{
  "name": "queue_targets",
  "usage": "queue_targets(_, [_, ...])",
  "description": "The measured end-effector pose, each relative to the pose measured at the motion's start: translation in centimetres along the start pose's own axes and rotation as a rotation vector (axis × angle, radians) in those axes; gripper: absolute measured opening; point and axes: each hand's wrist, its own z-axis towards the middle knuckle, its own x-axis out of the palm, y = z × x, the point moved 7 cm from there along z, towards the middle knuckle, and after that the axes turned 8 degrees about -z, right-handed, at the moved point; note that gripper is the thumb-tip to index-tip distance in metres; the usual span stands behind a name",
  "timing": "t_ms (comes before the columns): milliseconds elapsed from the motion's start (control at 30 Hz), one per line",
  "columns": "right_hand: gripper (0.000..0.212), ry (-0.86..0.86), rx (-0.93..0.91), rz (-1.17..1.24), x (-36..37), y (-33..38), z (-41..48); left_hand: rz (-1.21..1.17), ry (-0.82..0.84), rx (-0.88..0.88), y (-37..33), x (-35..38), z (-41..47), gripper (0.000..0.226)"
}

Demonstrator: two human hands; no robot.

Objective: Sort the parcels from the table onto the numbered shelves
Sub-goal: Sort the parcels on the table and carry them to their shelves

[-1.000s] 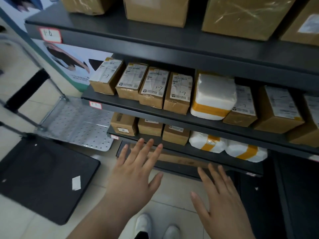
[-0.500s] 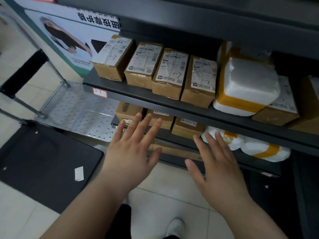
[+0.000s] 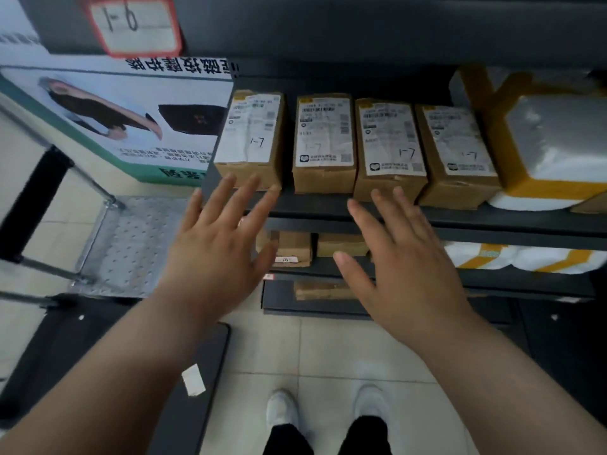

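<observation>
You can read a red-bordered white tag [image 3: 136, 23] on the front edge of the dark metal upper shelf [image 3: 361, 31]; its handwriting looks like "1-6". On the dark shelf below [image 3: 460, 221], four parcels stand side by side, each with a white printed shipping label showing barcodes and a handwritten "1-7": the leftmost brown cardboard box [image 3: 249, 133], the second box [image 3: 323, 139], the third box [image 3: 389, 139] and the fourth box [image 3: 460, 142]. The second box's label also shows a printed "8130". The white poster [image 3: 115, 103] at your left carries large black Chinese characters, upside down to you. The fine print on the labels is too small to read.

Poster [image 3: 115, 119], metal trolley [image 3: 131, 244], black mat [image 3: 170, 428]
</observation>
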Motion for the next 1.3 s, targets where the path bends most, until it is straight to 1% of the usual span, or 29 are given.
queue_targets(67, [0.067,-0.034,-0.010,-0.067,-1.0,0.4,2.2,0.022,-0.024,-0.020,1.1,-1.0,2.8,0.063])
queue_targets(133, [0.065,-0.003,-0.009,-0.097,-1.6,0.4,4.5,0.007,-0.037,-0.065,1.9,-1.1,5.9,0.063])
queue_targets(233, [0.066,0.001,-0.015,-0.137,-2.1,0.3,6.9,-0.020,0.014,-0.081,1.9,0.5,9.7,0.062])
queue_targets(333, [0.064,0.002,-0.042,-0.117,-2.0,0.9,7.5,0.027,0.044,-0.087,2.3,1.6,11.7,0.058])
queue_targets(467, [0.063,0.056,-0.106,-0.122,-1.2,1.5,8.4,-0.009,0.043,-0.094,3.1,1.1,12.3,0.058])
queue_targets(633, [0.064,0.119,-0.126,-0.239,1.1,2.1,10.6,-0.016,0.060,-0.101,3.5,0.9,11.6,0.059])
queue_targets(733, [0.066,0.109,-0.118,-0.277,1.9,2.8,11.7,-0.011,0.070,-0.109,3.7,0.8,11.4,0.060])
queue_targets(900, [0.066,0.081,-0.135,-0.256,2.0,3.7,12.2,-0.014,0.070,-0.105,3.9,0.6,10.7,0.063])
queue_targets(967, [0.067,0.038,-0.121,-0.228,1.2,3.0,11.5,-0.017,0.044,-0.086,3.3,0.0,10.5,0.063])
queue_targets(1067, [0.068,-0.064,-0.002,-0.205,-0.4,0.3,9.3,-0.031,-0.047,0.004,1.0,-1.4,10.1,0.060])
queue_targets(1167, [0.064,-0.092,0.095,-0.286,-0.2,-2.6,7.3,-0.031,-0.090,0.126,-2.6,-1.9,9.8,0.062])
queue_targets(1233, [0.061,-0.070,0.104,-0.312,0.4,-3.8,6.7,-0.013,-0.031,0.175,-4.6,-1.2,9.9,0.060])
queue_targets(1300, [0.061,-0.022,0.101,-0.329,0.7,-4.3,6.7,-0.008,0.085,0.146,-5.2,0.4,10.1,0.061])
